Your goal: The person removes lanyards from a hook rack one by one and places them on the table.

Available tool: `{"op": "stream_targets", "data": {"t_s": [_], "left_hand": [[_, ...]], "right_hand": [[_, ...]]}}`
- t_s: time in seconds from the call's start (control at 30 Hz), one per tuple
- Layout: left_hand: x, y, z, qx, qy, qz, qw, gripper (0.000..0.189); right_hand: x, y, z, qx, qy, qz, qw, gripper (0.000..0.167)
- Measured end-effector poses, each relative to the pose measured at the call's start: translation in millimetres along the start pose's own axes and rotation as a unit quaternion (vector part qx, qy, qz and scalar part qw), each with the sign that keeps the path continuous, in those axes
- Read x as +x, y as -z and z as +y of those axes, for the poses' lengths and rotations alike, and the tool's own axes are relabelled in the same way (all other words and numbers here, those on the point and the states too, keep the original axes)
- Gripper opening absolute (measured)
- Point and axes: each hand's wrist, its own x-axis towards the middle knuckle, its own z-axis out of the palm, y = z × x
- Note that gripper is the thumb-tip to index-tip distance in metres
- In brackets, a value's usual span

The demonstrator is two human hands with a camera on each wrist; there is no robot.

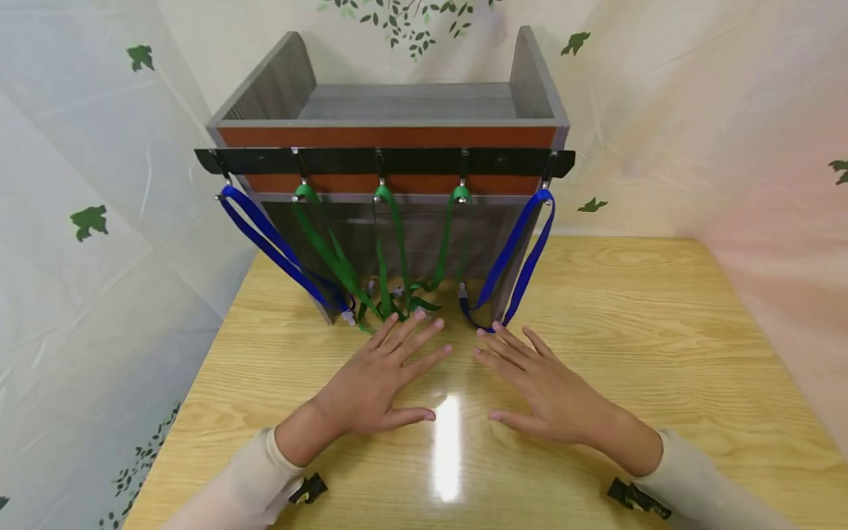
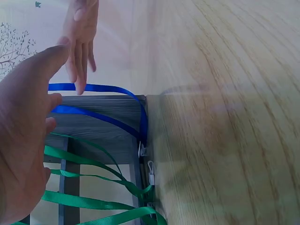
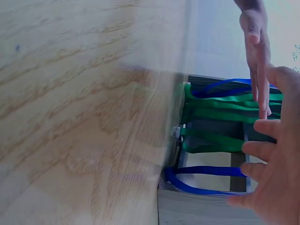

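Both hands hover over the table with fingers spread and nothing held. My left hand (image 1: 374, 386) has its fingertips just in front of the lower ends of the green lanyards (image 1: 324, 250). The fingertips of my right hand (image 1: 556, 394) are near the bottom loop of the right blue lanyard (image 1: 509, 250); whether they touch it I cannot tell. Another blue lanyard (image 2: 144, 124) hangs at the far left. All of them hang from hooks on a black rail (image 1: 424, 160), with metal and pale plastic clips at their lower ends, some bunched together.
Behind the rail stands a grey wooden shelf unit (image 1: 411, 103) with a reddish-brown front strip. It rests on a light wood table (image 1: 629, 316). Pale cloth with leaf prints (image 1: 662, 110) hangs behind and at the sides. Dark straps (image 1: 639, 499) sit at the sleeves.
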Motion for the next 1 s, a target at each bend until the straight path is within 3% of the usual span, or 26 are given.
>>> {"op": "stream_targets", "data": {"t_s": [0.13,0.3,0.43,0.57,0.73,0.87,1.0], "left_hand": [[1.5,0.0,0.8,-0.002,0.006,0.002,1.0,0.09],[6.2,-2.8,1.8,0.005,-0.001,0.01,0.9999,0.091],[7.4,-2.6,2.1,0.007,-0.006,0.015,0.9998,0.088],[7.9,3.5,1.4,0.003,-0.016,0.031,0.9994,0.078],[11.7,14.5,-4.9,0.031,-0.04,0.097,0.9939,0.062],[16.1,22.9,-12.2,0.057,-0.054,0.159,0.9842,0.051],[18.0,36.6,-19.4,0.06,-0.05,0.217,0.973,0.048]], "right_hand": [[2.5,1.8,-0.3,0.03,0.008,0.06,0.9977,0.06],[6.7,2.2,0.6,0.053,0.016,0.151,0.987,0.022],[12.4,5.3,2.1,0.076,0.02,0.192,0.9782,0.012],[15.5,13.6,2.6,0.101,0.004,0.219,0.9703,0.013],[21.0,26.6,3.4,0.115,-0.011,0.265,0.9572,0.015],[28.6,36.7,4.7,0.138,-0.014,0.305,0.9423,0.012],[35.2,46.1,6.0,0.169,-0.015,0.342,0.9241,0.014]]}}
